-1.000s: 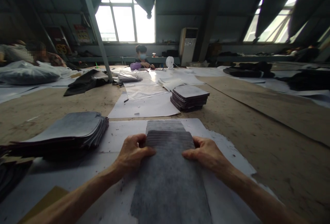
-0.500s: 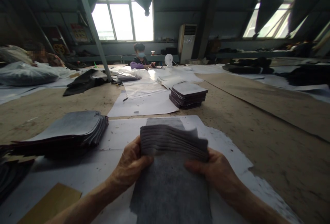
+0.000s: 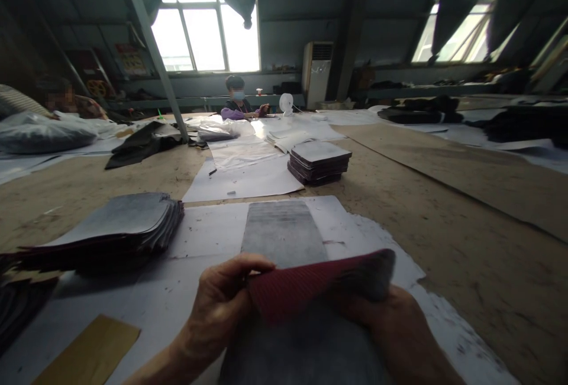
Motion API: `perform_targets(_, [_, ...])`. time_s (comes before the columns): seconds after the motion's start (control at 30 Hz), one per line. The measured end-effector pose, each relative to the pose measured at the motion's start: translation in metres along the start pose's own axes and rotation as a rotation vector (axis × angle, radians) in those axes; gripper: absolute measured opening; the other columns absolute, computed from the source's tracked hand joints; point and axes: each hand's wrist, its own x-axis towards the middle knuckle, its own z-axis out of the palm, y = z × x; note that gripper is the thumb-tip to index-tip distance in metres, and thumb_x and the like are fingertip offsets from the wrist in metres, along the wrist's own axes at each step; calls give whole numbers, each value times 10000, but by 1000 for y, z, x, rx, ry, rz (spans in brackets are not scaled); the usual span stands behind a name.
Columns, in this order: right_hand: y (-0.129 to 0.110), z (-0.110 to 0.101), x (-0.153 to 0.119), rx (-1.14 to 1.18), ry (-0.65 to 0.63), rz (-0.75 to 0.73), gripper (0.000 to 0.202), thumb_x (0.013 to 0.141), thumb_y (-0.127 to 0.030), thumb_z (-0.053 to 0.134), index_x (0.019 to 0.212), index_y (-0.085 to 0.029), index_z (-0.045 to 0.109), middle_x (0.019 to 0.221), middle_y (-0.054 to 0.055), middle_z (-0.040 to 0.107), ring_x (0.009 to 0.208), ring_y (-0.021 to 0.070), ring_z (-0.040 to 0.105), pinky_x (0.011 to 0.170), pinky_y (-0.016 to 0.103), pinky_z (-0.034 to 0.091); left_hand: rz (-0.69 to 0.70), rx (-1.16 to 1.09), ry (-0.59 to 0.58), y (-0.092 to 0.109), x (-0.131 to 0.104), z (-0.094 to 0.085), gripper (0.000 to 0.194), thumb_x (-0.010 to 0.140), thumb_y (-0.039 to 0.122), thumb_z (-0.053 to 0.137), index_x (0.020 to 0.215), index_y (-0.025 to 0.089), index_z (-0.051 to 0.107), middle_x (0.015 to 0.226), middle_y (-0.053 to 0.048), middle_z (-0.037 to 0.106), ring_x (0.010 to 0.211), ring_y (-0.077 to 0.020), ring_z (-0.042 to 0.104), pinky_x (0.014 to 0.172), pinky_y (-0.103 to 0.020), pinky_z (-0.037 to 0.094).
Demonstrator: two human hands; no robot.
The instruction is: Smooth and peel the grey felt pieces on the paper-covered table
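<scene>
A bundle of grey fabric pieces with dark red edges [image 3: 297,290] is bent between my two hands, its fanned edge facing up. My left hand [image 3: 219,302] pinches the bundle's left end, fingers behind and thumb in front. My right hand [image 3: 390,326] is closed round the right end, its fingertips partly hidden and blurred. Just beyond them, a flat grey piece [image 3: 284,228] lies on white paper [image 3: 204,228]. To the left is a larger stack of grey pieces [image 3: 119,216]. A smaller neat stack [image 3: 319,160] stands farther off, right of centre.
A tan card [image 3: 89,352] lies at the lower left. Across the table [image 3: 399,201] sits a person in a mask [image 3: 237,101], near a small white fan [image 3: 286,103]. A slanted pole [image 3: 155,48] rises at the left. Dark fabric piles [image 3: 417,113] lie at the far right.
The bundle has been lowered and twisted toward me, so its dark red edges now show. Both hands moved with it, and more of the flat grey piece beyond is visible.
</scene>
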Motion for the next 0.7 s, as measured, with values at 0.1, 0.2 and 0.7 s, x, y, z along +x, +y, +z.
perform_targets(0.1, [3, -4, -8, -219, 72, -629, 229, 765, -153, 512, 904, -214, 683, 857, 39, 690, 766, 191, 643, 667, 263, 521, -282, -240, 1, -3, -4, 8, 304, 546, 240, 717, 834, 152, 675, 774, -57, 677, 721, -194, 613, 670, -277, 478])
perform_targets(0.2, [1, -3, -6, -215, 105, -544, 269, 764, -167, 544, 1008, -223, 642, 865, 37, 688, 775, 180, 643, 703, 263, 521, -381, -228, 39, -2, -6, 12, 224, 568, 284, 706, 732, 135, 678, 626, -42, 642, 589, -169, 587, 575, -265, 466])
perform_targets(0.7, [-10, 2, -21, -105, 76, -341, 242, 770, -148, 544, 985, -186, 649, 776, 29, 692, 707, 159, 652, 593, 235, 542, -39, 181, 119, -3, -19, 14, 242, 615, 365, 680, 746, 162, 696, 738, -55, 655, 672, -189, 581, 630, -271, 462])
